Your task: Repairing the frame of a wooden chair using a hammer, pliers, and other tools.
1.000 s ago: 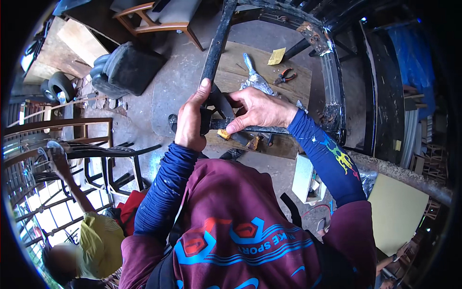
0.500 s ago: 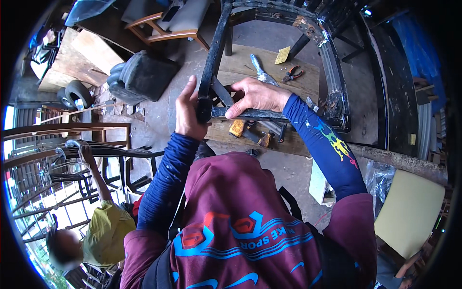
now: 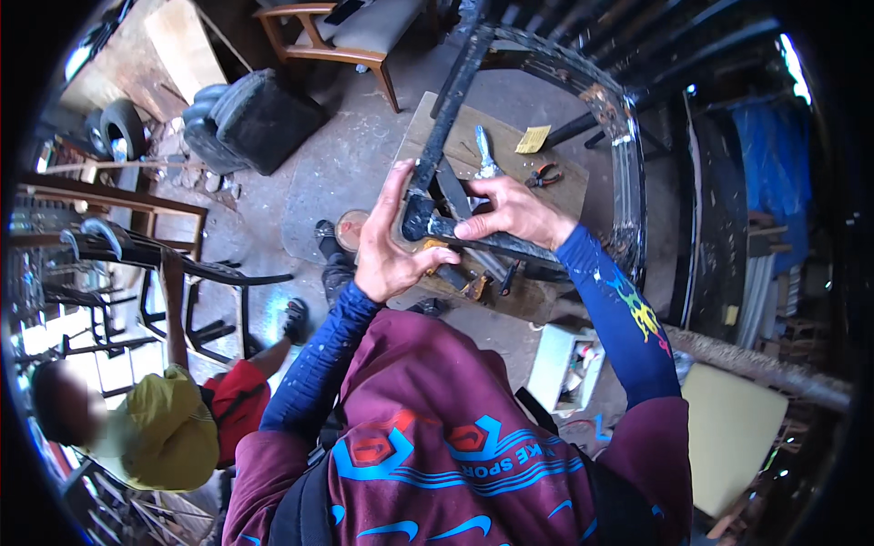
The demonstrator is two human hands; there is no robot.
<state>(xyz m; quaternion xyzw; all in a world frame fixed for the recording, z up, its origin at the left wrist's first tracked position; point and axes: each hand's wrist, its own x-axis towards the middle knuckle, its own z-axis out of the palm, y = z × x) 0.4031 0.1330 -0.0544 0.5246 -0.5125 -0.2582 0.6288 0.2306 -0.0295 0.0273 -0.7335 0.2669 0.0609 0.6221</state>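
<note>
One black chair frame (image 3: 446, 118) is extending ahead of the left hand (image 3: 390, 255) and the right hand (image 3: 521, 214). The left is holding thumb and fingers wide apart beside its corner, gripping nothing. The right is gripping the near bar (image 3: 523, 250), thumb on top, fingertips partly hidden. Beyond it, pliers (image 3: 544, 176) and a yellow paper (image 3: 533, 139) are lying on a wooden board (image 3: 575, 184). Farther off, beyond the left hand, a padded chair (image 3: 382, 32) is standing.

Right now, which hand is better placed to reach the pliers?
Probably the right hand: the pliers show close above it in the picture. The left hand is farther, spread at the near-left corner of the dark frame.
</note>
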